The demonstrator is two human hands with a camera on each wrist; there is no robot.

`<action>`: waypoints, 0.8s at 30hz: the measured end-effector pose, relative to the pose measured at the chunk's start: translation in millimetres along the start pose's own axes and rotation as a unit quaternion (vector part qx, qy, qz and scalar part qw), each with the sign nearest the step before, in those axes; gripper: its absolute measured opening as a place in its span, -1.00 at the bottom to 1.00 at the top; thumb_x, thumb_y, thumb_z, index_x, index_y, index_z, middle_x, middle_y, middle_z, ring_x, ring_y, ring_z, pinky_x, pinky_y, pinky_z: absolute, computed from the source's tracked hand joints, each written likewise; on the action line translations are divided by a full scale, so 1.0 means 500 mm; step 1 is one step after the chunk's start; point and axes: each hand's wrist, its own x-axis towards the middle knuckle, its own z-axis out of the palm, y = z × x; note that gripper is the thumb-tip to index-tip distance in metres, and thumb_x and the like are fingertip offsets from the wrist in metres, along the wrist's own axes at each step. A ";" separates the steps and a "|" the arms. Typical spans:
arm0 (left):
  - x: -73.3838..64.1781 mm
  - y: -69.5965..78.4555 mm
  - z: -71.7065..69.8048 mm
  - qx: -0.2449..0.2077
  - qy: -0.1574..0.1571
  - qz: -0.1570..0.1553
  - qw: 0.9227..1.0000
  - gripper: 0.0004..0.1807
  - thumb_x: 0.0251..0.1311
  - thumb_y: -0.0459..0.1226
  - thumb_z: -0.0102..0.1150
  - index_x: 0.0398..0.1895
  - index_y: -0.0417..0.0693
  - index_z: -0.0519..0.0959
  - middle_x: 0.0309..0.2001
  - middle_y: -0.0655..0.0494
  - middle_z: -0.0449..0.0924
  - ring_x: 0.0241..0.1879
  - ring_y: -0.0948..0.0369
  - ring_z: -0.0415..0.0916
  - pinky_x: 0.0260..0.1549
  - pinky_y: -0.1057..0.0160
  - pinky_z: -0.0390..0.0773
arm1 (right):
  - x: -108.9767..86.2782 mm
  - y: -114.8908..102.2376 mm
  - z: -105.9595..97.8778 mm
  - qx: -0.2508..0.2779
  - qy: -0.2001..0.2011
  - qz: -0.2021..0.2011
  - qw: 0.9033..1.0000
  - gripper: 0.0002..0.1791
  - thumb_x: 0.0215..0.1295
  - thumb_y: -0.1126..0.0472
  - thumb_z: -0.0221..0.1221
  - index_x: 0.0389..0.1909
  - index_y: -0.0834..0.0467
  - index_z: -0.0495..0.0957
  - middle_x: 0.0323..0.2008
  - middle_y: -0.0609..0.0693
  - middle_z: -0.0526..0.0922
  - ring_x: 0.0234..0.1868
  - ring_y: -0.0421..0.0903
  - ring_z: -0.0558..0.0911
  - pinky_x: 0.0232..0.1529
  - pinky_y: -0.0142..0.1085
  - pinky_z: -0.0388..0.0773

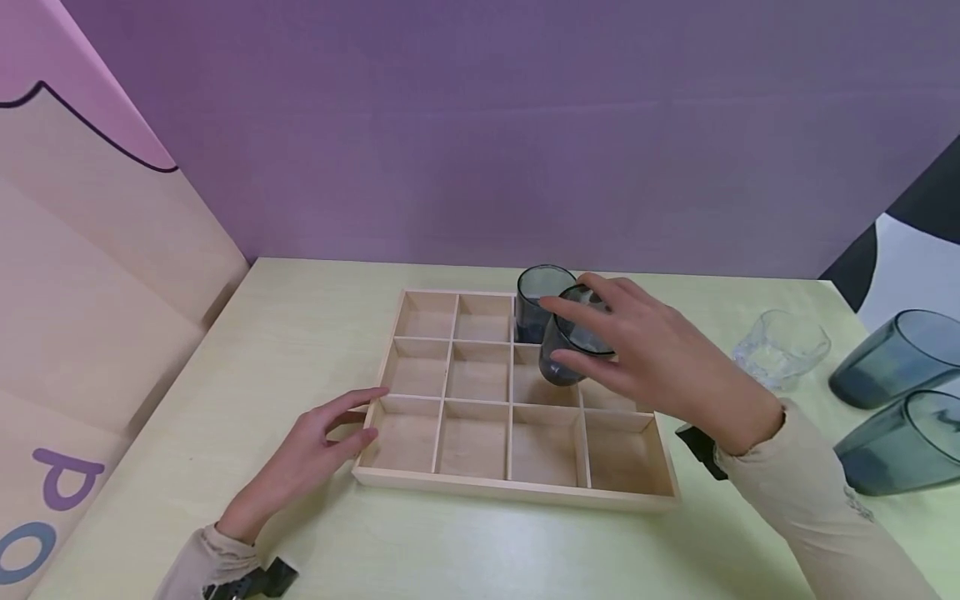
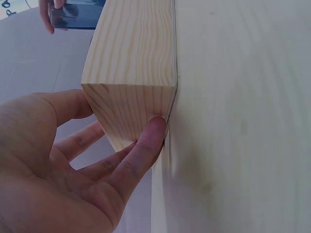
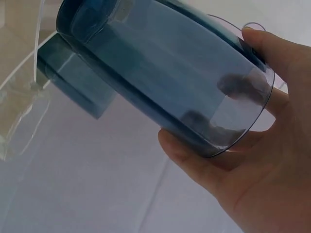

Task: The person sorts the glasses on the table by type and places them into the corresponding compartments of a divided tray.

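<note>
My right hand [image 1: 660,354] holds a dark blue drinking glass [image 1: 557,354] near its rim, fingers and thumb on opposite sides. The glass tilts over the middle row of a wooden compartment tray [image 1: 517,493]. In the right wrist view, fingertips show through the held glass [image 3: 160,73]. A similar blue glass [image 1: 529,321] stands in the tray's back row, just behind it. At the tray's left side, my left hand [image 1: 300,458] rests its extended fingers against the wall and rim, near the front corner [image 2: 131,109].
To the right on the pale table [image 1: 525,550] stand a clear glass [image 1: 780,354] and two more blue glasses, one behind [image 1: 888,362], one in front [image 1: 892,450]. A purple partition [image 1: 525,167] rises along the back edge, with a pale panel [image 1: 90,292] on the left.
</note>
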 end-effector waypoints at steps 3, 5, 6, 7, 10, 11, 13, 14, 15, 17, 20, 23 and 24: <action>0.000 -0.001 0.001 -0.001 -0.001 -0.001 1.000 -0.48 0.38 -0.27 0.20 0.39 0.07 0.42 0.41 0.04 0.35 0.20 -0.05 0.50 -0.02 0.17 0.58 | 0.009 -0.002 0.011 -0.001 -0.011 -0.008 1.000 -0.38 0.32 -0.11 0.27 0.38 -0.08 0.43 0.31 0.31 0.39 0.27 0.28 0.42 0.10 0.18 0.46; 0.001 -0.002 0.001 -0.001 -0.001 0.000 1.000 -0.47 0.38 -0.27 0.20 0.40 0.07 0.41 0.41 0.04 0.34 0.20 -0.05 0.50 -0.02 0.16 0.58 | 0.014 -0.003 0.019 -0.004 -0.015 -0.018 1.000 -0.38 0.34 -0.11 0.26 0.38 -0.06 0.43 0.28 0.32 0.41 0.23 0.29 0.45 0.09 0.17 0.48; 0.001 -0.003 0.001 -0.002 -0.001 0.001 1.000 -0.47 0.38 -0.27 0.20 0.40 0.07 0.41 0.41 0.04 0.34 0.20 -0.05 0.50 -0.02 0.16 0.58 | 0.016 -0.004 0.022 -0.006 -0.016 -0.024 1.000 -0.39 0.34 -0.11 0.26 0.38 -0.06 0.44 0.26 0.31 0.43 0.19 0.28 0.47 0.08 0.16 0.48; 0.001 -0.003 0.002 -0.002 -0.001 0.001 1.000 -0.47 0.38 -0.27 0.20 0.40 0.07 0.41 0.41 0.04 0.34 0.20 -0.06 0.50 -0.02 0.15 0.58 | 0.018 -0.004 0.025 -0.008 -0.017 -0.030 0.999 -0.39 0.35 -0.10 0.25 0.37 -0.05 0.44 0.24 0.30 0.44 0.16 0.27 0.48 0.10 0.17 0.46; 0.002 -0.004 0.002 -0.001 -0.001 0.003 1.000 -0.47 0.38 -0.26 0.20 0.40 0.08 0.41 0.41 0.05 0.34 0.20 -0.06 0.50 -0.02 0.13 0.58 | 0.020 -0.004 0.034 -0.014 -0.020 -0.043 0.999 -0.41 0.36 -0.10 0.24 0.36 -0.04 0.46 0.18 0.25 0.46 0.09 0.22 0.51 0.14 0.17 0.41; 0.002 -0.005 0.003 -0.002 -0.001 0.003 1.000 -0.47 0.38 -0.25 0.20 0.40 0.08 0.41 0.41 0.05 0.34 0.20 -0.06 0.50 -0.02 0.13 0.58 | 0.021 -0.004 0.036 -0.017 -0.021 -0.046 0.999 -0.42 0.36 -0.10 0.24 0.36 -0.03 0.46 0.16 0.23 0.47 0.07 0.20 0.52 0.16 0.16 0.39; 0.003 -0.006 0.003 -0.001 0.000 0.003 1.000 -0.47 0.39 -0.24 0.20 0.40 0.08 0.41 0.41 0.06 0.34 0.20 -0.06 0.50 -0.01 0.12 0.58 | 0.022 -0.004 0.041 -0.020 -0.022 -0.052 0.998 -0.42 0.36 -0.10 0.24 0.35 -0.02 0.47 0.15 0.22 0.48 0.04 0.17 0.53 0.20 0.17 0.35; 0.003 -0.006 0.003 -0.001 0.000 0.003 1.000 -0.47 0.39 -0.24 0.20 0.40 0.08 0.41 0.41 0.06 0.34 0.20 -0.06 0.50 -0.01 0.12 0.58 | 0.022 -0.004 0.043 -0.022 -0.022 -0.054 0.998 -0.42 0.36 -0.10 0.24 0.34 -0.01 0.48 0.14 0.22 0.48 0.02 0.16 0.53 0.19 0.17 0.35; 0.003 -0.006 0.004 -0.001 0.000 0.003 1.000 -0.47 0.39 -0.24 0.20 0.40 0.08 0.41 0.41 0.06 0.34 0.20 -0.06 0.50 -0.01 0.12 0.58 | 0.023 -0.003 0.046 -0.023 -0.023 -0.056 0.998 -0.42 0.35 -0.10 0.25 0.34 -0.01 0.48 0.14 0.22 0.49 -0.01 0.14 0.54 0.20 0.17 0.34; 0.003 -0.006 0.004 -0.002 0.000 0.004 1.000 -0.47 0.38 -0.26 0.20 0.40 0.07 0.41 0.41 0.05 0.35 0.20 -0.07 0.51 -0.01 0.12 0.58 | 0.023 -0.003 0.050 -0.026 -0.023 -0.058 0.998 -0.42 0.34 -0.11 0.25 0.33 0.01 0.49 0.15 0.23 0.49 -0.01 0.14 0.55 0.18 0.18 0.33; 0.004 -0.006 0.004 -0.003 0.001 0.006 1.000 -0.47 0.38 -0.28 0.20 0.40 0.05 0.41 0.40 0.03 0.35 0.19 -0.07 0.51 -0.01 0.13 0.58 | 0.023 -0.001 0.057 -0.029 -0.024 -0.059 0.998 -0.42 0.34 -0.11 0.26 0.32 0.01 0.50 0.18 0.27 0.50 0.04 0.18 0.55 0.17 0.22 0.33; 0.003 -0.006 0.004 -0.002 0.001 0.006 1.000 -0.47 0.38 -0.28 0.20 0.40 0.05 0.41 0.40 0.03 0.35 0.19 -0.07 0.52 -0.02 0.14 0.59 | 0.022 0.001 0.064 -0.028 -0.026 -0.058 0.998 -0.41 0.33 -0.12 0.26 0.33 0.01 0.49 0.21 0.31 0.48 0.12 0.23 0.53 0.16 0.24 0.35; 0.003 -0.006 0.004 -0.001 0.001 0.005 1.000 -0.47 0.38 -0.27 0.20 0.40 0.05 0.41 0.40 0.04 0.35 0.19 -0.07 0.52 -0.02 0.14 0.59 | 0.021 0.002 0.065 -0.027 -0.028 -0.058 0.998 -0.41 0.34 -0.12 0.26 0.33 0.02 0.49 0.22 0.32 0.48 0.15 0.25 0.52 0.17 0.25 0.35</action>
